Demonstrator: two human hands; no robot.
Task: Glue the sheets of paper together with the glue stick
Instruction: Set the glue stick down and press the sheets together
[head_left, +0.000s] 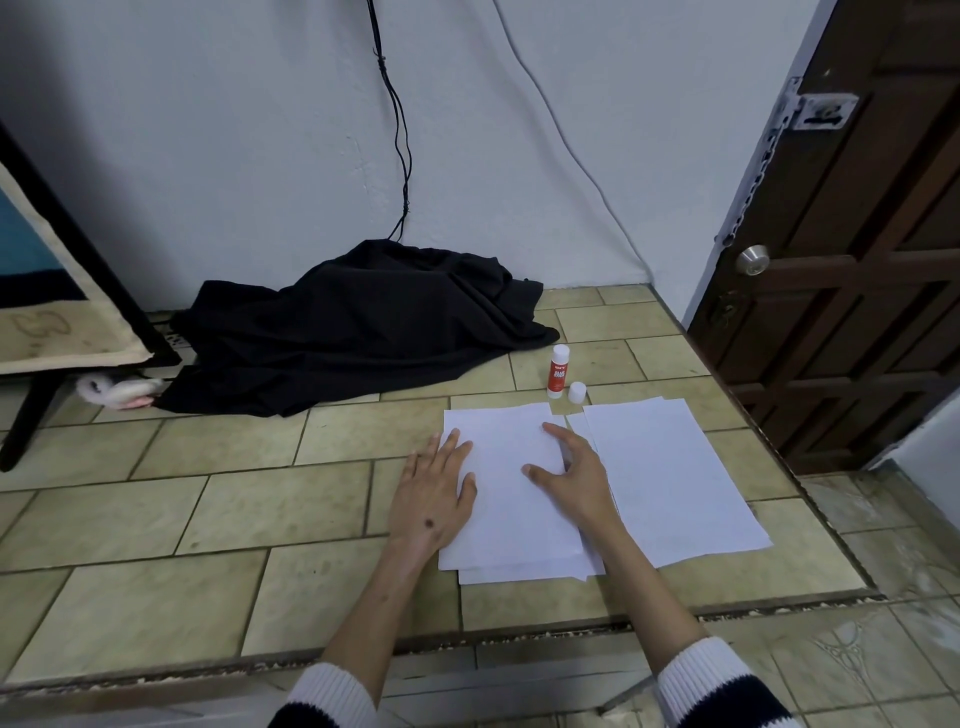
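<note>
Two piles of white paper lie on the tiled floor. The left pile (511, 499) has its sheets slightly offset at the bottom. My left hand (434, 491) lies flat on its left edge, fingers spread. My right hand (574, 475) presses flat on its right side, fingers spread. The right pile (670, 478) lies beside it, untouched. Beyond the paper stands a red and white glue stick (558, 371), upright and uncapped. Its white cap (577, 392) stands on the floor just right of it.
A crumpled black cloth (358, 325) lies against the wall behind the paper, with black cables hanging above it. A dark wooden door (852, 260) stands at the right. A black-framed stand (57, 291) leans at the left. A raised tile step edge (467, 642) runs near me.
</note>
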